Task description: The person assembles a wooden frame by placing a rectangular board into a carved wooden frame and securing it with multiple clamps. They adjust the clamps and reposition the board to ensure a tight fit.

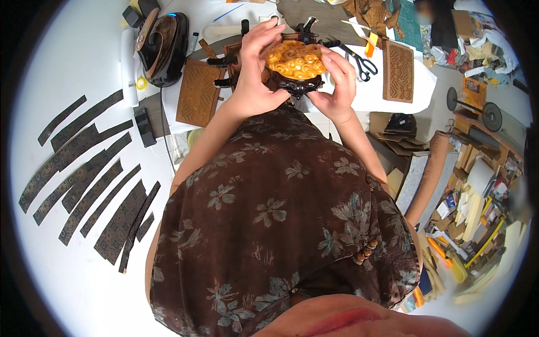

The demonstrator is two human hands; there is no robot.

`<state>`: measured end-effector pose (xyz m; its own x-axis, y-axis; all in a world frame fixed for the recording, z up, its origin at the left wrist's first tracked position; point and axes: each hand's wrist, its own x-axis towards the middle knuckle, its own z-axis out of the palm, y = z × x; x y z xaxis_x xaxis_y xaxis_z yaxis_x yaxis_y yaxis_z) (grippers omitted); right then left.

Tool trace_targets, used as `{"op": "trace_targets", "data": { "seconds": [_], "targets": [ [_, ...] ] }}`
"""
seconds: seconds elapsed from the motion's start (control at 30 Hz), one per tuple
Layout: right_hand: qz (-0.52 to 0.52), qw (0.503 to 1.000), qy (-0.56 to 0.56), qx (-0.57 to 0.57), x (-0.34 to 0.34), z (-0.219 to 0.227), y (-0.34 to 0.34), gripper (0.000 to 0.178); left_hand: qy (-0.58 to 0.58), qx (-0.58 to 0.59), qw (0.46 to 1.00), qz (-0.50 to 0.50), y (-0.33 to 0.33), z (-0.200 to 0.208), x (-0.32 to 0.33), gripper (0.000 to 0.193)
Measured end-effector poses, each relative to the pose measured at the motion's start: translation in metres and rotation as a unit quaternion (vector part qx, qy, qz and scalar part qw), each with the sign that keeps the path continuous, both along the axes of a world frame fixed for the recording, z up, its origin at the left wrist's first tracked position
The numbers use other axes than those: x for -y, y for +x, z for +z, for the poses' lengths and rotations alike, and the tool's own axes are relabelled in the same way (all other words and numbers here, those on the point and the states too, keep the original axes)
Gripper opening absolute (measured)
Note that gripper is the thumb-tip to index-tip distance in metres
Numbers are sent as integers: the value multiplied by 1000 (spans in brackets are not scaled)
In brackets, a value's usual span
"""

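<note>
- The yellow carving (296, 60) sits on a dark stand (297, 86), at the far middle, between the hands.
- Left hand (254, 84): holds the piece from the left, thumb at the stand's near edge, fingers loosely curved — whether their far tips touch anything, I cannot tell.
- Right hand (340, 84): grips from the right, fingertips on the carving, thumb low by the stand.
- A carved panel (197, 92) lies left of the hands; another panel (398, 71) lies to the right.
- Black scissors (365, 68) lie between the right hand and the right-hand panel.
- Far left stands an iron (164, 50) — a phone (145, 127) lies nearer; dark strips (73, 149) spread left.
</note>
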<state>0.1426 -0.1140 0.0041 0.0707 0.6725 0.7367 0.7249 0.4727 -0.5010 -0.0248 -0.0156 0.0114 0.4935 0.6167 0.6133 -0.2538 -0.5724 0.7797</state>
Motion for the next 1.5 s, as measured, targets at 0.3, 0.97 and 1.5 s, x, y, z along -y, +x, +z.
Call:
{"op": "trace_targets", "data": {
  "seconds": [0.3, 0.97, 1.5],
  "targets": [
    [15, 999, -4, -44, 1, 6, 1, 76, -230, 72, 967, -80, -2, -11, 14, 61],
    [65, 997, 17, 29, 8, 29, 0, 55, 94, -42, 995, 12, -9, 19, 16, 75],
    [77, 997, -6, 4, 5, 21, 8, 67, 74, 105, 991, 32, 2, -14, 21, 71]
  ]
}}
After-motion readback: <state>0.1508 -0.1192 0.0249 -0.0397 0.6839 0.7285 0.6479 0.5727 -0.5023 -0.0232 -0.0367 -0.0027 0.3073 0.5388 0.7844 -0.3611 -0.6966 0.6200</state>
